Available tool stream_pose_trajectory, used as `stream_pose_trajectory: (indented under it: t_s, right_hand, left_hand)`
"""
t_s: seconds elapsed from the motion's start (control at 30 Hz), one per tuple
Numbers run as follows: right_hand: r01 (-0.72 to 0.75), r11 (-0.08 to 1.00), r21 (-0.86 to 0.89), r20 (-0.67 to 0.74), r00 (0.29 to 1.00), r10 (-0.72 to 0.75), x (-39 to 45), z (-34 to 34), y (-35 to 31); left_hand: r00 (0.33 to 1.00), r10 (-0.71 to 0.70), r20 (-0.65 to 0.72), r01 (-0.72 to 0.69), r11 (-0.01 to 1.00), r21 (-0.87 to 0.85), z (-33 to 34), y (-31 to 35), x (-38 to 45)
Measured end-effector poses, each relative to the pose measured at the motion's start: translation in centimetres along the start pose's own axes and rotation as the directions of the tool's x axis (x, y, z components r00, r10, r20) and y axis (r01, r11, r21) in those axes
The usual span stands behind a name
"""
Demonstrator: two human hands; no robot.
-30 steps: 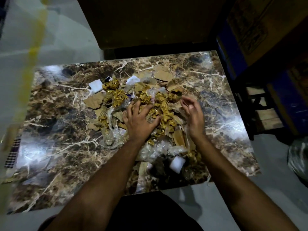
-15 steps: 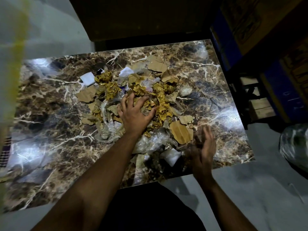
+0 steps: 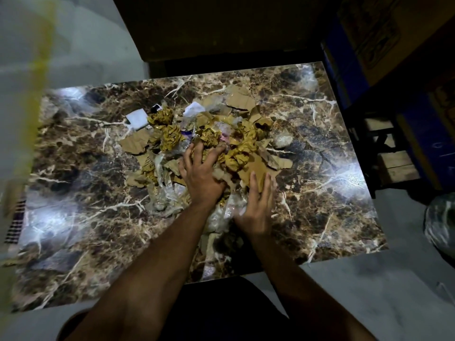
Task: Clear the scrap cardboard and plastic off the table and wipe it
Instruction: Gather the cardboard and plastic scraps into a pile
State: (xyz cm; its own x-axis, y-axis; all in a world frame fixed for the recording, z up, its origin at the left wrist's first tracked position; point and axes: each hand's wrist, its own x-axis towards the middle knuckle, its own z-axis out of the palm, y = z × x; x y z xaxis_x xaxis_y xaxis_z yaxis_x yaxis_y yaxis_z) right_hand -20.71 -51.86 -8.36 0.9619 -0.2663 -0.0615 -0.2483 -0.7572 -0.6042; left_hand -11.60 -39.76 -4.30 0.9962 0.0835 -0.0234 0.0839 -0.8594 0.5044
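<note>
Your left hand (image 3: pixel 200 173) presses flat on scrap pile (image 3: pixel 206 143) | right hand (image 3: pixel 257 205) flat, fingers straight, on cardboard piece (image 3: pixel 257 167) | pile lies ahead of both hands, left nearer.

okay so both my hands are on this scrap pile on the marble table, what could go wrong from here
1. The pile spreads wider than both hands: the left hand and right hand may leave outliers behind, such as the white piece and the plastic wad.
2. Scraps near the table's front edge could slide onto the floor.
3. Clear plastic may be missed on the glossy marble.
</note>
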Motion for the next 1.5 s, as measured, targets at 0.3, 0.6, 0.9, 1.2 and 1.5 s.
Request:
stream_pose_trajectory:
  t_s: [0.3,0.6,0.9,1.2,1.5]
  right_hand:
    - [0.179,0.982,-0.057,0.229,0.960,-0.162,7.6,-1.5,-0.8]
    - [0.297,0.955,-0.026,0.520,0.820,-0.240,10.8,-8.6,2.6]
    - [0.040,0.964,0.262,0.116,0.991,-0.072,25.0,-9.3,2.2]
    - [-0.013,0.955,0.296,0.468,0.874,-0.133,31.5,-3.1,-4.5]
    - [0.136,0.959,0.248,0.428,0.873,-0.234,30.9,-4.6,-7.1]
  left_hand:
    - [0.987,-0.065,-0.149,0.063,0.998,-0.019,1.1,-1.3,2.0]
    - [0.987,-0.069,-0.146,0.071,0.997,0.011,1.1,-1.5,2.4]
    - [0.984,-0.087,-0.153,0.090,0.996,0.011,0.9,-1.2,2.4]
    - [0.979,-0.050,-0.195,0.055,0.998,0.021,1.3,-1.7,2.6]
    - [0.994,-0.105,0.022,0.106,0.992,-0.075,-1.0,-1.2,2.6]
